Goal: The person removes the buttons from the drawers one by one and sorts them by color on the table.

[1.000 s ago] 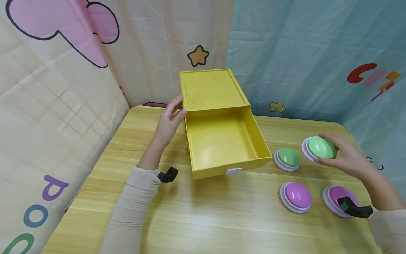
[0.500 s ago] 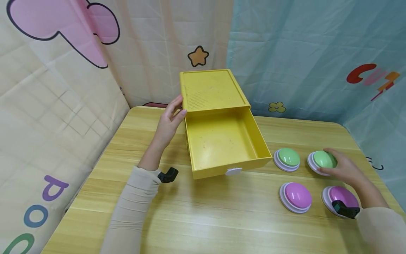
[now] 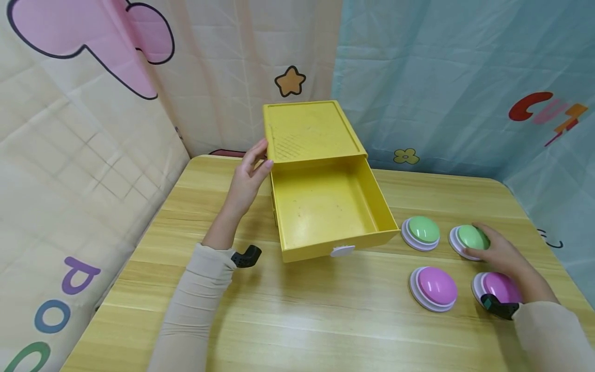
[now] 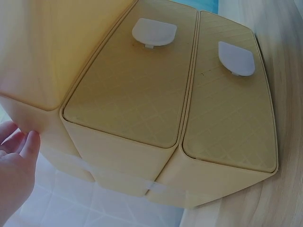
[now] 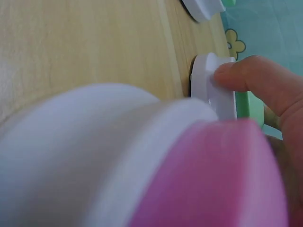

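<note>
At the right of the table, my right hand [image 3: 504, 253] grips a green dome push button [image 3: 471, 236] with a white base, which sits at the tabletop. In the right wrist view the thumb [image 5: 236, 75] presses the side of that white base; the other fingers are mostly hidden behind the button. My left hand [image 3: 244, 186] rests its relaxed fingers against the left side of a yellow drawer cabinet [image 3: 311, 129]. The cabinet's top drawer [image 3: 325, 212] is pulled out with nothing inside. Two closed drawers with white handles [image 4: 154, 32] show below it in the left wrist view.
A second green button [image 3: 423, 230] stands between the drawer and the right hand. Nearer the front are a pink button [image 3: 437, 285] and another pink button [image 3: 501, 285], partly behind the right wrist's black camera mount [image 3: 499, 307]. Printed curtains [image 3: 441, 77] surround the wooden table [image 3: 297, 320].
My right hand has lowered the green button from above the table down to the tabletop, then shifted slightly left with it. The left hand and cabinet have stayed still.
</note>
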`<state>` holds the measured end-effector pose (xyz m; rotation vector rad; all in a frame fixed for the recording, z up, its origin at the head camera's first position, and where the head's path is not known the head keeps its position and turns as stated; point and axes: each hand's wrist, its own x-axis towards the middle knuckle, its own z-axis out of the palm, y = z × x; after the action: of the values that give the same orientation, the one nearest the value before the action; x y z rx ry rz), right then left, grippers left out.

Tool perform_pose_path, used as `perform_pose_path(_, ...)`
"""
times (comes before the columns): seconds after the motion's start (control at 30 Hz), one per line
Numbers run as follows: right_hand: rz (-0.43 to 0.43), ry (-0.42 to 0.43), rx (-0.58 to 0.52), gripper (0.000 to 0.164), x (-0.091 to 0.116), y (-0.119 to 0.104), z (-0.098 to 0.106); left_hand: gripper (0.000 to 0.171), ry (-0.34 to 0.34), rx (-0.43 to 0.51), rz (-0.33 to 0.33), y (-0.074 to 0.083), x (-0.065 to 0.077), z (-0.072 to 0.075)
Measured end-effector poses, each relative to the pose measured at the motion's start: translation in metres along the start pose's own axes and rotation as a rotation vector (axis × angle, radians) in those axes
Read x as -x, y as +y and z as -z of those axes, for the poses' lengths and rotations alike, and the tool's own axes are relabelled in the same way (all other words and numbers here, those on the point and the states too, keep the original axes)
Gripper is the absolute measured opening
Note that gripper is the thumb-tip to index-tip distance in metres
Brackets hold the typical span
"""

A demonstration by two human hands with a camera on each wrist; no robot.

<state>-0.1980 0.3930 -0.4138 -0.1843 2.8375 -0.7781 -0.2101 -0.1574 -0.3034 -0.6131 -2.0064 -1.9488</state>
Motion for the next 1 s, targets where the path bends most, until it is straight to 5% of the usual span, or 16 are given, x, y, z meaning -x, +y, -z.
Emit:
perform_pose_path(0.3, 0.121, 0.086, 0.021, 0.091, 0.010, -0.042, 0.006, 0.046, 0.004, 0.004, -0.005, -0.008, -0.002, 0.001)
perform_pose_path(0.6, 0.691, 0.436, 0.244, 0.075, 0.031, -0.128, -0.008, 0.046, 0.004, 0.000, -0.008, -0.001, 0.000, -0.001)
perform_pose_path(0.77, 0.981, 0.657, 0.210, 0.065, 0.048, -0.181, -0.020, 0.045, 0.008, 0.004, -0.012, -0.001, 0.000, -0.001)
perform_pose_path(1.0, 1.172, 0.861, 0.124, 0.042, 0.069, -0.237, -0.041, 0.045, 0.005, 0.011, -0.021, -0.002, 0.000, -0.001)
